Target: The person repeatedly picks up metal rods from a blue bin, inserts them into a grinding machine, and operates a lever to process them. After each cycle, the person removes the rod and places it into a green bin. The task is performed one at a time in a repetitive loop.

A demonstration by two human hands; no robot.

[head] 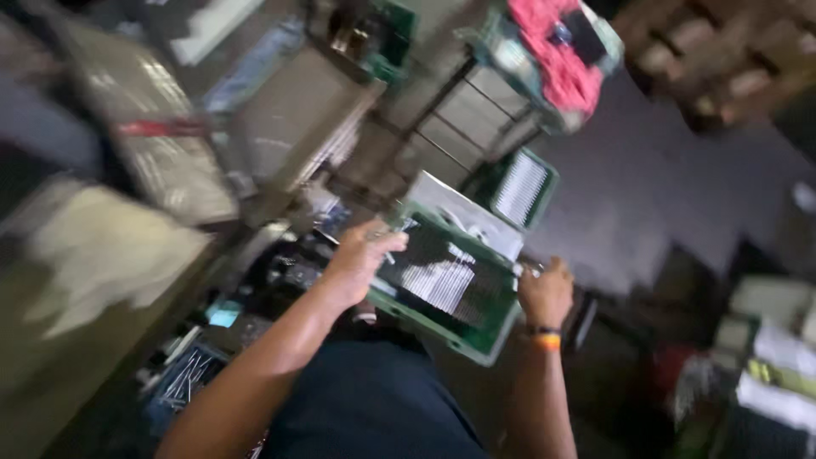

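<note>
Two hands share one load: the left hand (361, 259) grips the near-left rim of a green tray (442, 293) and the right hand (546, 293) its far corner, keeping it level above the lap (picture blurred), beside the cluttered worktop (280, 119).

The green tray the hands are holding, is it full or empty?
Full. The green tray, gripped by the left hand and right hand, shows rows of thin pale pieces across its inside.

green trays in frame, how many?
2 clearly. One green tray is gripped between the left hand and right hand; a second green tray sits just beyond it, toward the floor. Motion blur may hide others on the cluttered shelves above.
</note>
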